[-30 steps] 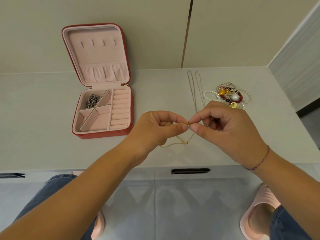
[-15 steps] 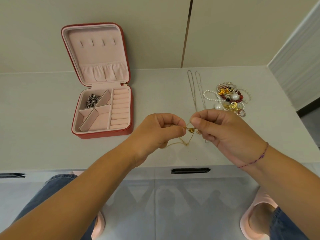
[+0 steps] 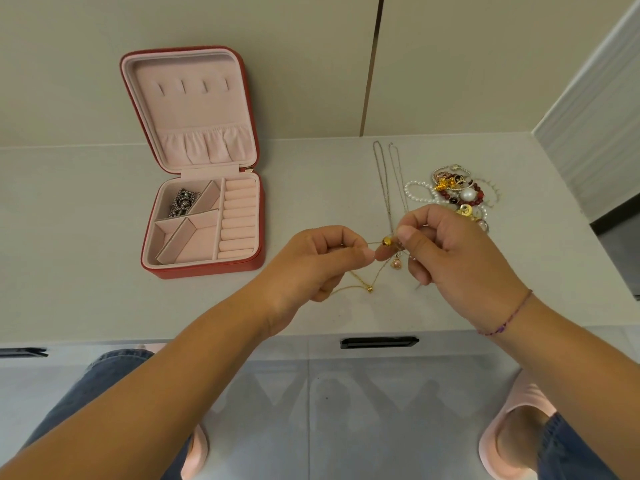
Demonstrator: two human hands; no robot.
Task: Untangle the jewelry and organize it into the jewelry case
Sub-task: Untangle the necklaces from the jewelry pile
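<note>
A thin gold chain (image 3: pixel 360 284) with a gold bead (image 3: pixel 387 241) is stretched between my hands above the counter. My left hand (image 3: pixel 322 263) pinches one part of it between thumb and forefinger. My right hand (image 3: pixel 450 254) pinches the part just right of the bead, and a small pink pendant (image 3: pixel 396 263) dangles below. The chain's loop hangs down to the counter. A red jewelry case (image 3: pixel 204 268) with pink lining stands open at the left, a dark silver chain (image 3: pixel 181 204) in its top-left compartment. A tangled pile of jewelry (image 3: pixel 457 194) lies behind my right hand.
Two thin silver necklaces (image 3: pixel 382 181) lie stretched out on the grey counter (image 3: pixel 69 237) left of the pile. A wall stands behind and at the right. A black drawer handle (image 3: pixel 379 341) sits under the counter edge. My knees and pink slippers show below.
My hands have drawn slightly apart and the chain has slid, so the gold bead and the pink pendant now show between them. More of the pile shows behind my right hand.
</note>
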